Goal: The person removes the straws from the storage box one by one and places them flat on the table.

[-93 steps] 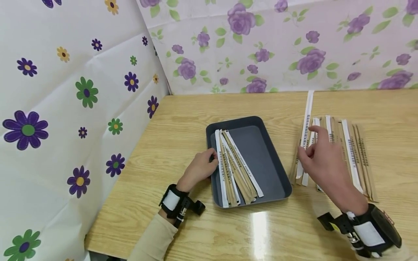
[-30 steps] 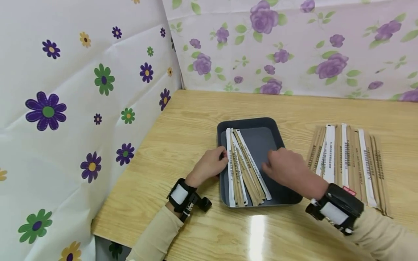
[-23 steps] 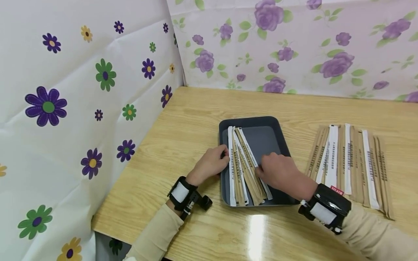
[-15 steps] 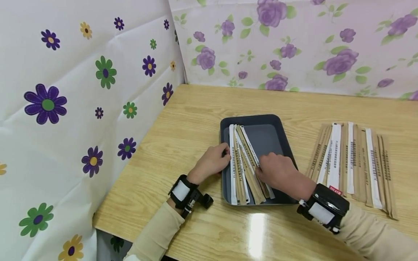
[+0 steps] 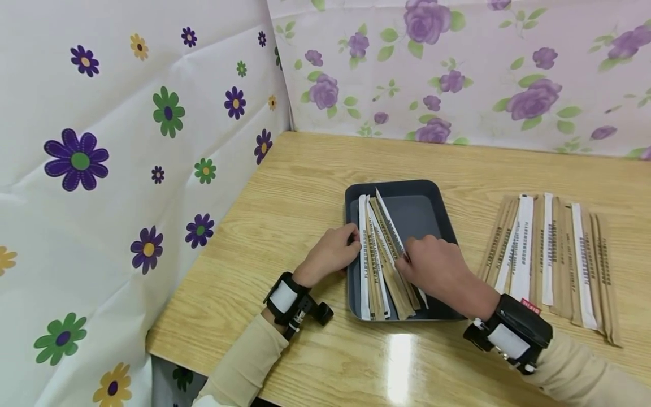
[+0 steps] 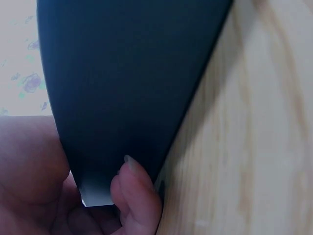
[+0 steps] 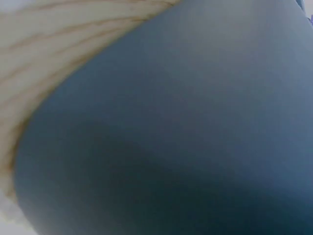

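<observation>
In the head view, several paper-wrapped straws, white and brown, lie side by side along the left of a dark grey tray (image 5: pixel 422 212). My left hand (image 5: pixel 329 250) grips the tray's left edge; the left wrist view shows curled fingers (image 6: pixel 137 188) against the tray's outer wall (image 6: pixel 127 88). Over the tray, my right hand (image 5: pixel 438 271) is curled, thumb and fingertips pinching the white wrapped straw (image 5: pixel 388 216) on the bundle's right side. That straw's far end rises over the others. The right wrist view holds mostly the tray's grey surface (image 7: pixel 171 122), with the right fingers out of sight.
A row of white and brown wrapped straws (image 5: pixel 554 254) lies on the wooden table (image 5: pixel 285 198) right of the tray. A flowered sheet (image 5: pixel 427 73) stands behind the table, and another (image 5: pixel 122 135) runs along its left side.
My right hand has left the right-hand row, where a white straw stuck out, and moved into the tray. The pinched straw's far end has lifted. My left hand stays at the tray edge.
</observation>
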{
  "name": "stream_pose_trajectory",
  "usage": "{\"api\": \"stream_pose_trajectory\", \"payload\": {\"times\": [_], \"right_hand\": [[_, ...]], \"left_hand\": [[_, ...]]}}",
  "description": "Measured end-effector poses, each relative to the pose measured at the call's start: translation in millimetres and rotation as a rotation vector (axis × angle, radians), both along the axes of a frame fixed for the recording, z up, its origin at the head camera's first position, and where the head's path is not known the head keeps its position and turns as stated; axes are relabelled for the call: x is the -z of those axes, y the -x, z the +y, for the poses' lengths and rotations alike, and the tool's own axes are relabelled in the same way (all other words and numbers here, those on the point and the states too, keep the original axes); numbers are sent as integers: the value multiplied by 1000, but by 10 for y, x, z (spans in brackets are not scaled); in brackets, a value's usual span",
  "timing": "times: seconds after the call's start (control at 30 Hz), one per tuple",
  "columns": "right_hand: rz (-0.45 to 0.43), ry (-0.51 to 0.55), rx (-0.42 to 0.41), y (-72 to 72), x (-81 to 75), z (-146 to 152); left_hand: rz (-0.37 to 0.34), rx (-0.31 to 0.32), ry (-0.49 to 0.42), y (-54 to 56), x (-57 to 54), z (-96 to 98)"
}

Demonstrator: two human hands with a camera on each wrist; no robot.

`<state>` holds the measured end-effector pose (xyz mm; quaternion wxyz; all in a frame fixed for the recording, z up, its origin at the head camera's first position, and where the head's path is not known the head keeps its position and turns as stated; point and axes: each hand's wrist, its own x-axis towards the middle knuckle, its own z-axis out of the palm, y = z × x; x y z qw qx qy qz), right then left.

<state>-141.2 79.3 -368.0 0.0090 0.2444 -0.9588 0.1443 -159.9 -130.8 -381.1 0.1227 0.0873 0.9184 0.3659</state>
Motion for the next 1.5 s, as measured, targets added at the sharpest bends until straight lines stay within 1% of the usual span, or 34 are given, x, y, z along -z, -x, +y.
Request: {"api": "stream_pose_trajectory", "payload": {"times": [0.1,0.3,0.53,0.87,1.03,1.33,1.5], "right_hand": [[12,37,-1,-6,-15,18],[5,97,6,-25,-47,83],[14,133,28,-32,-94,188],[-12,126,107,5,-144,378],[-11,124,121,24,-181,462],[-20,138,155,38,-182,568],[-63,140,193,49,-211,667]], "left_hand": [[1,-2,6,-4,-6,-1],[11,5,14,-9,-5,-5],[9,8,6,-23,-23,-3],[6,6,5,-32,-31,-10],[12,10,-3,-30,-26,-17],[10,13,-12,-33,-15,-16],[12,14,-8,-23,-8,-9]]}}
